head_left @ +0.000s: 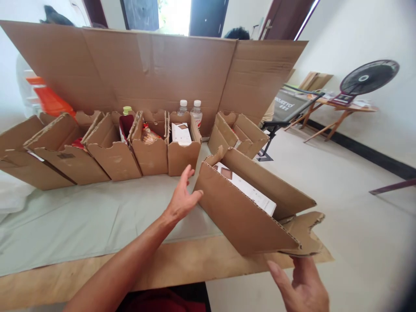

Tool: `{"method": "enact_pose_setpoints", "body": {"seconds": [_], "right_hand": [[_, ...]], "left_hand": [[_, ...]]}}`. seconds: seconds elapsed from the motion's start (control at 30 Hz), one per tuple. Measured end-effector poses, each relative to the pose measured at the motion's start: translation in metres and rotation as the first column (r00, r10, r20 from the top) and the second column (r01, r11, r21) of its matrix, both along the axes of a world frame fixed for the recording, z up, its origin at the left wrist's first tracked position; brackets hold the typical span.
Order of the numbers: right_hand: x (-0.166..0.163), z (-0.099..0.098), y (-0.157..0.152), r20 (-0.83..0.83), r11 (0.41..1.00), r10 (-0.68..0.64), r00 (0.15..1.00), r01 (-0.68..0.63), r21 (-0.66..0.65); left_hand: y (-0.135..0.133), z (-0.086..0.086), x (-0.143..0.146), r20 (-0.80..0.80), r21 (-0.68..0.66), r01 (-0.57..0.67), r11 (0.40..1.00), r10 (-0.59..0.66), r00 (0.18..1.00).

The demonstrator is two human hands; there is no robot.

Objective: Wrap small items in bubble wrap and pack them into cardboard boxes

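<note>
A cardboard bin [240, 216] lies at the table's right front corner, tilted and sticking out past the edge. A white carton [248, 190] lies inside it. My left hand [182, 199] rests against the bin's left end with fingers spread, holding nothing. My right hand [300, 286] is under the bin's torn near-right corner, palm up and fingers apart, touching or just below the cardboard.
A row of several cardboard bins [113, 151] stands behind on the grey cloth [81, 216], holding packets, a white box [181, 133] and two water bottles [190, 110]. A tall cardboard sheet [146, 65] backs them. A fan [367, 78], folding table and chair [286, 110] stand right.
</note>
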State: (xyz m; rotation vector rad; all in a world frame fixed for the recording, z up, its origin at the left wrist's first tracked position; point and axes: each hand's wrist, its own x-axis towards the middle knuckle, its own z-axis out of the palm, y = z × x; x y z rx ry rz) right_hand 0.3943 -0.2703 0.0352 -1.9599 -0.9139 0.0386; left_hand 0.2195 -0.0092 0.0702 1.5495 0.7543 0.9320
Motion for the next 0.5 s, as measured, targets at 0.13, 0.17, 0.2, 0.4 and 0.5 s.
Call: {"method": "enact_pose_setpoints", "body": {"seconds": [0.13, 0.17, 0.2, 0.4, 0.5], "right_hand": [[-0.006, -0.012, 0.013, 0.058, 0.997, 0.029, 0.998, -0.025, -0.067], [-0.007, -0.012, 0.017, 0.065, 0.997, 0.024, 0.998, -0.020, -0.073], [-0.008, -0.010, 0.023, 0.073, 0.997, 0.025, 0.997, -0.020, -0.074], [-0.030, 0.009, 0.097, 0.082, 0.971, 0.237, 0.968, -0.238, 0.013], [-0.053, 0.021, 0.143, 0.047, 0.905, 0.422, 0.905, -0.423, 0.030]], "left_hand": [[-0.004, -0.005, 0.003, 0.025, -0.011, 0.111, 0.994, -0.111, 0.994], [-0.010, -0.006, -0.003, 0.006, 0.013, 0.084, 0.996, -0.084, 0.996], [-0.017, -0.008, -0.011, -0.021, 0.039, 0.041, 0.998, -0.040, 0.999], [-0.043, -0.016, -0.089, -0.096, 0.136, -0.267, 0.954, 0.281, 0.955], [-0.032, -0.017, -0.122, -0.117, 0.127, -0.459, 0.879, 0.472, 0.874]]}}
